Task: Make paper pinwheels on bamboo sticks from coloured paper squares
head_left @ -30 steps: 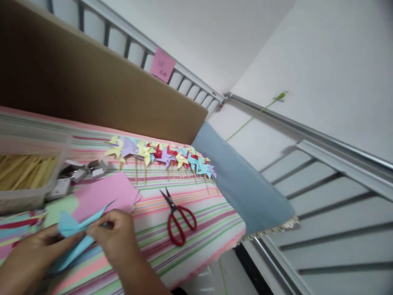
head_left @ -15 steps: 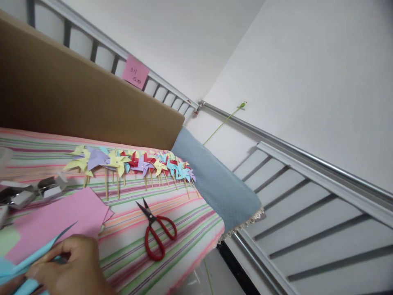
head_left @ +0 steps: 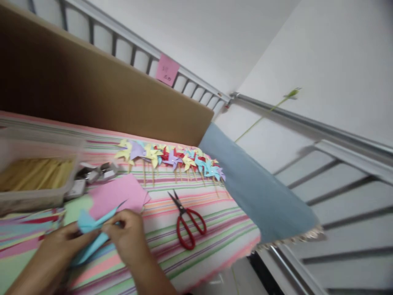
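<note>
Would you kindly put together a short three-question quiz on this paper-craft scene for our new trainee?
1. True or false: the red scissors lie apart from both hands.
2. What do the left hand and the right hand hold between them? A) light blue paper B) a wooden stick C) the pink sheet
3. Fill in: the row of paper pinwheels lies in front of the brown ____ board.

Key
1. True: they rest on the striped cloth, to the right of the right hand.
2. A: both hands pinch the light blue paper.
3. Cardboard: the cardboard board stands behind the row.
</note>
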Available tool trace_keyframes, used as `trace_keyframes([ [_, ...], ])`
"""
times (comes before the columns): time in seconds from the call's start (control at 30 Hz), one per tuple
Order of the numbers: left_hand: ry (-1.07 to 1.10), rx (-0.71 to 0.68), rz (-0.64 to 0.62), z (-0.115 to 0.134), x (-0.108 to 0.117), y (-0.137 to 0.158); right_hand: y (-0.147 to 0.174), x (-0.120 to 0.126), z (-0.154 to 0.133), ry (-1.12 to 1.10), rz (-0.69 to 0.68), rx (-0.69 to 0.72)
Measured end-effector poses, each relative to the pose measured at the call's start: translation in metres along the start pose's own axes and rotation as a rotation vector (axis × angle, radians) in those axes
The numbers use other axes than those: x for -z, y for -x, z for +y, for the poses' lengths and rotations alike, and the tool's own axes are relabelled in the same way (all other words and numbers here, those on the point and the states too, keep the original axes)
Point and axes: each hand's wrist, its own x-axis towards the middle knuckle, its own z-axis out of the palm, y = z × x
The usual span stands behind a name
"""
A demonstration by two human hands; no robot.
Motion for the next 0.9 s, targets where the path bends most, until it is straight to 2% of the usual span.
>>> trace_keyframes([
  [0.2, 0.288, 0.092, -0.054, 0.002, -0.005, -0.005, -0.002, 0.006, 0.001, 0.094, -0.076, 0.041],
  [0.23, 0.305, 0.081, -0.076, 0.002, -0.007, -0.004, -0.002, 0.006, 0.000, 0.109, -0.081, 0.036],
  [0.3, 0.328, 0.035, -0.042, 0.001, -0.009, -0.001, -0.001, 0.008, -0.002, 0.133, -0.091, 0.022],
  [0.4, 0.369, -0.014, -0.093, 0.002, -0.009, 0.003, 0.000, 0.011, -0.002, 0.138, -0.147, 0.002],
  [0.53, 0.394, 0.016, -0.072, 0.005, -0.007, 0.004, -0.002, 0.015, -0.002, 0.209, -0.208, -0.006],
  [0.67, 0.424, 0.069, -0.085, 0.005, -0.003, 0.003, -0.002, 0.017, -0.005, 0.315, -0.185, -0.020],
  [0.9, 0.541, 0.041, -0.167, 0.003, 0.000, 0.006, -0.001, 0.022, -0.004, 0.346, -0.212, 0.015],
])
